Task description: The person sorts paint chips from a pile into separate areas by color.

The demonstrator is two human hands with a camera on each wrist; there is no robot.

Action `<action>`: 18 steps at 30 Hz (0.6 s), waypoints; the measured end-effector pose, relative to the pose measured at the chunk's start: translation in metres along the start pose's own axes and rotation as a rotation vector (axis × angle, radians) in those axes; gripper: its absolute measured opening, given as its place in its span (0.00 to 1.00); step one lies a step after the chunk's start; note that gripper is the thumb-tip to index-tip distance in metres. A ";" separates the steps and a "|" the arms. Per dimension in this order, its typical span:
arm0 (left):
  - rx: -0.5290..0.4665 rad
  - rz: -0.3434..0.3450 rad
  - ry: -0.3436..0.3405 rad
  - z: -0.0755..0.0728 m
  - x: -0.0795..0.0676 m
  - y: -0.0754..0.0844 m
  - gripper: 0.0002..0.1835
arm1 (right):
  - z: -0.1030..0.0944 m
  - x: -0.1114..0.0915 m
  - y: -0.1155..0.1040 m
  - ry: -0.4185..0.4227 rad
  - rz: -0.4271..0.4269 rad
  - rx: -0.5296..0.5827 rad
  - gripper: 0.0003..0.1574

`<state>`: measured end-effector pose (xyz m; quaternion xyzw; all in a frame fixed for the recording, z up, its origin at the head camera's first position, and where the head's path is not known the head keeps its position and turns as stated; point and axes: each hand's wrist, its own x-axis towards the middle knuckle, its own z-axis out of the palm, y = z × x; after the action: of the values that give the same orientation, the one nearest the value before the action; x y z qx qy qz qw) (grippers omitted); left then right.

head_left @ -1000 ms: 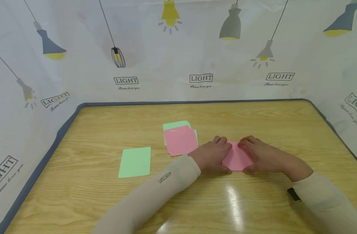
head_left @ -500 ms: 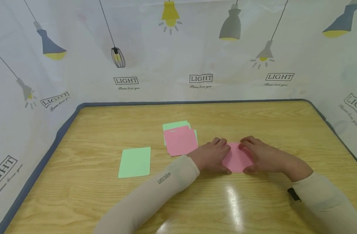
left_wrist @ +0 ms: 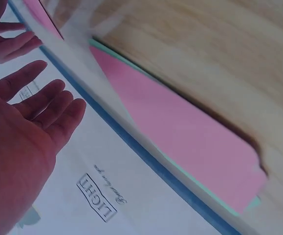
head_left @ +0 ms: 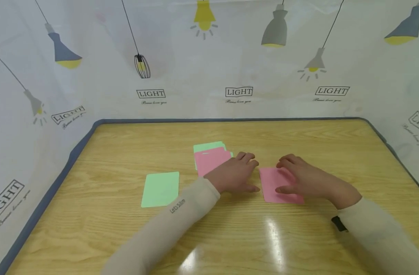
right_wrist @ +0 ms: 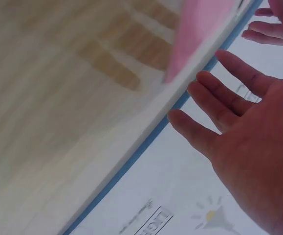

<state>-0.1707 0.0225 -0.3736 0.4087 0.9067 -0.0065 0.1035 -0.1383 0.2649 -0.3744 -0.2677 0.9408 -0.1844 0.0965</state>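
A square pink card (head_left: 269,185) lies flat at the right of the middle. My right hand (head_left: 307,179) is over its right part, fingers spread and nothing gripped. In the right wrist view these fingers (right_wrist: 229,98) look apart from the table surface. My left hand (head_left: 235,173) hovers left of that card, loosely bent and holding nothing. It partly hides a pile with a pink card (head_left: 211,160) on top and green card (head_left: 207,145) edges below. The left wrist view shows this pile (left_wrist: 175,127) beside the fingers.
A single green card (head_left: 160,189) lies at the left, its lower corner behind my left sleeve (head_left: 182,214). The wood-grain table (head_left: 92,229) ends in a dark blue edge against a white, lamp-printed sheet (head_left: 189,61).
Both hands held the right pink card by its sides before. My left hand has let go and moved left toward the pile; my right fingers have loosened and lifted slightly.
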 end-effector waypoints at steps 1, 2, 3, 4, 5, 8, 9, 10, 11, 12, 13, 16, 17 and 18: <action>-0.006 -0.006 0.004 0.000 -0.002 -0.004 0.41 | -0.001 0.003 -0.003 0.008 -0.009 0.003 0.44; -0.013 -0.014 0.006 0.000 -0.003 -0.007 0.41 | -0.001 0.007 -0.006 0.015 -0.015 0.003 0.43; -0.021 -0.021 0.006 0.000 -0.005 -0.010 0.41 | -0.002 0.011 -0.009 0.019 -0.020 0.005 0.42; -0.028 -0.026 0.007 0.000 -0.007 -0.012 0.41 | -0.002 0.015 -0.012 0.020 -0.024 0.005 0.41; -0.035 -0.032 0.009 -0.001 -0.008 -0.015 0.41 | -0.002 0.020 -0.015 0.016 -0.024 0.006 0.40; -0.078 -0.054 0.022 -0.003 -0.015 -0.023 0.41 | -0.002 0.032 -0.026 0.016 -0.023 0.019 0.39; -0.092 -0.062 0.029 -0.004 -0.018 -0.026 0.41 | -0.001 0.036 -0.028 0.022 -0.029 0.018 0.38; -0.108 -0.072 0.038 -0.005 -0.020 -0.029 0.41 | -0.001 0.040 -0.031 0.030 -0.034 0.018 0.38; -0.123 -0.086 0.048 -0.006 -0.023 -0.032 0.42 | -0.001 0.044 -0.034 0.043 -0.041 0.019 0.38; -0.138 -0.100 0.059 -0.007 -0.027 -0.036 0.42 | 0.000 0.048 -0.036 0.057 -0.050 0.013 0.38; -0.148 -0.114 0.068 -0.007 -0.030 -0.039 0.42 | 0.000 0.052 -0.039 0.069 -0.054 0.006 0.38; -0.168 -0.159 0.094 -0.009 -0.039 -0.050 0.43 | 0.000 0.063 -0.046 0.084 -0.056 -0.017 0.38; -0.172 -0.174 0.097 -0.010 -0.042 -0.054 0.42 | 0.001 0.067 -0.049 0.083 -0.056 -0.027 0.38; -0.177 -0.189 0.096 -0.010 -0.045 -0.057 0.42 | 0.001 0.070 -0.051 0.076 -0.051 -0.037 0.39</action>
<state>-0.1861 -0.0480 -0.3593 0.3106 0.9421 0.0835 0.0947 -0.1729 0.1861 -0.3605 -0.2863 0.9398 -0.1796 0.0508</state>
